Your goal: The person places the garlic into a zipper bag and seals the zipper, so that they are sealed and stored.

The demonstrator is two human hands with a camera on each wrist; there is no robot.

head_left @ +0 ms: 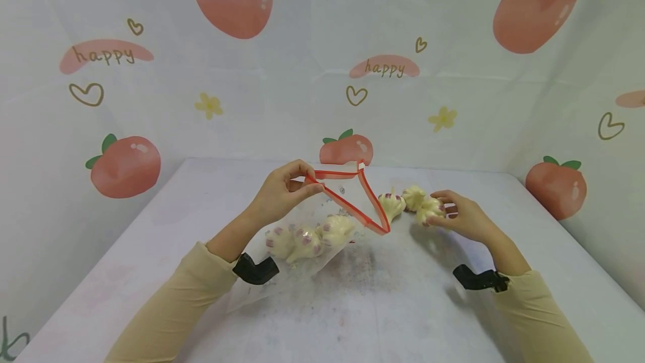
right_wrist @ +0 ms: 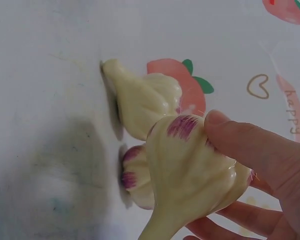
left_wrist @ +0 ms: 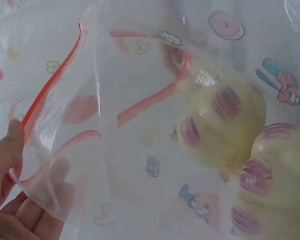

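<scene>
My left hand (head_left: 282,192) pinches the red zip rim of a clear plastic bag (head_left: 349,206) between thumb and fingers, and the bag's mouth gapes toward the right. Inside lie three garlic bulbs (head_left: 306,241), pale with purple streaks; the left wrist view shows two of them through the printed film. Over on the right, my right hand (head_left: 466,218) holds another garlic bulb (right_wrist: 190,165) by its rounded end, thumb on one side and fingers on the other. Its stem points away from the palm, and its shadow falls on the table below.
Two loose garlic bulbs, one near the bag's mouth (head_left: 392,206) and one behind the held bulb (head_left: 414,196), lie on the white table (head_left: 403,307). A fruit-printed cloth (head_left: 282,88) stands behind it. Black wrist mounts (head_left: 256,269) sit on both forearms.
</scene>
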